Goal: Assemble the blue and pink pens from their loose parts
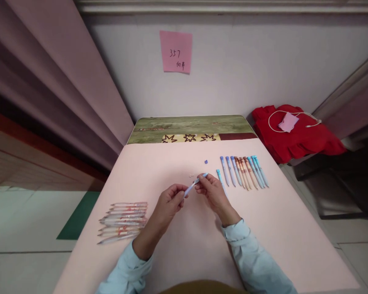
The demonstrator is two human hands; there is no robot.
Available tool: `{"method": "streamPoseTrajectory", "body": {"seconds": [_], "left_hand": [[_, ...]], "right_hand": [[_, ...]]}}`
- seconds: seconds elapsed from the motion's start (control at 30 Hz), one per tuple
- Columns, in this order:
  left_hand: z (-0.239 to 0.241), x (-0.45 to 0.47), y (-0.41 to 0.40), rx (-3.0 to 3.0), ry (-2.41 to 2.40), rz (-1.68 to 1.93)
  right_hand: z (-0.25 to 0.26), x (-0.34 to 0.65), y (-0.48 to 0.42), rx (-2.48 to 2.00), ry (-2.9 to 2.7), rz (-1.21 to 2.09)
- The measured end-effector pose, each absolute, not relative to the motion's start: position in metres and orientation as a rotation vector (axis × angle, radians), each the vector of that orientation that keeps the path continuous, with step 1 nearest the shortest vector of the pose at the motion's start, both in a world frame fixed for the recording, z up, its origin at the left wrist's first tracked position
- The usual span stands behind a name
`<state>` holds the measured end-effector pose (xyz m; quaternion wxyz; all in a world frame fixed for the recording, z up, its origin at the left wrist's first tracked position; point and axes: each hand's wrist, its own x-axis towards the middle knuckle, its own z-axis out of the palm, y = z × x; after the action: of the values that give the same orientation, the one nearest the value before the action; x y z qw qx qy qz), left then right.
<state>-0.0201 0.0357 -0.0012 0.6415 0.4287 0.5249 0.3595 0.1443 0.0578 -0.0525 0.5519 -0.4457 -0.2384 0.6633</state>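
Note:
Over the middle of the pink-covered table [196, 253], both my hands grip one slim blue pen [190, 188]. My left hand [168, 203] pinches its lower left end; my right hand [213, 191] has its fingers round the upper right part, where a lighter blue tip shows. Just right of my right hand lies a light-blue pen [220, 178], partly covered by it. Small pale bits [191, 175] and a little dark-blue piece [206, 162] sit beyond my hands.
A row of blue, brown and turquoise pens [243, 171] lies to the right. Several clear-and-red pens [122, 220] are stacked at the left. Behind the cover shows a green board [190, 124]. Red cloth [294, 139] with a white cord lies beyond the right corner.

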Motion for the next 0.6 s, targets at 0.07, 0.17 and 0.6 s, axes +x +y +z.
{"method": "streamPoseTrajectory", "body": {"seconds": [0.07, 0.17, 0.6], "left_hand": [[-0.003, -0.019, 0.037, 0.983, 1.202, 0.815], [-0.005, -0.017, 0.039, 0.977, 1.201, 0.818], [-0.017, -0.010, 0.034, 0.843, 1.119, 0.894]], "right_hand": [[-0.054, 0.145, 0.057, -1.051, -0.581, 1.582], [-0.055, 0.146, 0.056, -1.039, -0.630, 1.604], [-0.057, 0.151, 0.054, -1.010, -0.673, 1.606]]}}
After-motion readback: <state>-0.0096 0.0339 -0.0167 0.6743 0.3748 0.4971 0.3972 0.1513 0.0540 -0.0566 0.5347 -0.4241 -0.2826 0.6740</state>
